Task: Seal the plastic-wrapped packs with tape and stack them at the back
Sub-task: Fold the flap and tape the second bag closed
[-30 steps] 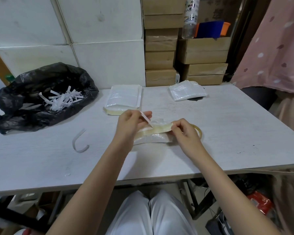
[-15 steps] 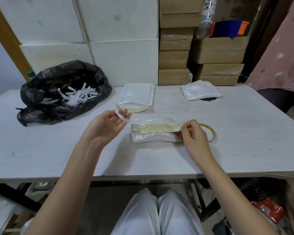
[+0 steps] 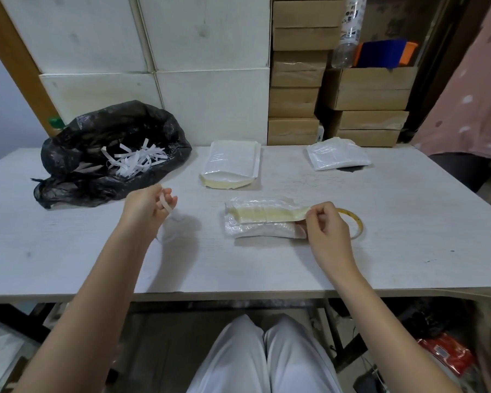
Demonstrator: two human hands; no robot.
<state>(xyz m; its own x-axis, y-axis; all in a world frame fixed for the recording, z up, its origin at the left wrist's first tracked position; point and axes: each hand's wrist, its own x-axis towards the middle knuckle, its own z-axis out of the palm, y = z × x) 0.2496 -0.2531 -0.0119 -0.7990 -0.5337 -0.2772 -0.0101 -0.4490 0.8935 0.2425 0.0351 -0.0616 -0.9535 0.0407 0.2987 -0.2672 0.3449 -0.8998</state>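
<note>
A plastic-wrapped pack lies in the middle of the white table, with a yellowish strip along its top. My right hand pinches the right end of that strip at the pack's right edge. A roll of clear tape lies flat just behind that hand. My left hand is off to the left of the pack, holding a thin white paper strip that hangs blurred below the fingers. One pack lies at the back centre and another pack at the back right.
A black rubbish bag holding several white paper strips sits at the back left. White boxes and stacked cardboard boxes stand behind the table. A person in a pink dotted garment is at the right edge.
My left hand has pulled the white strip off the pack and carried it left toward the black bag. My right hand stays on the pack's right end.
</note>
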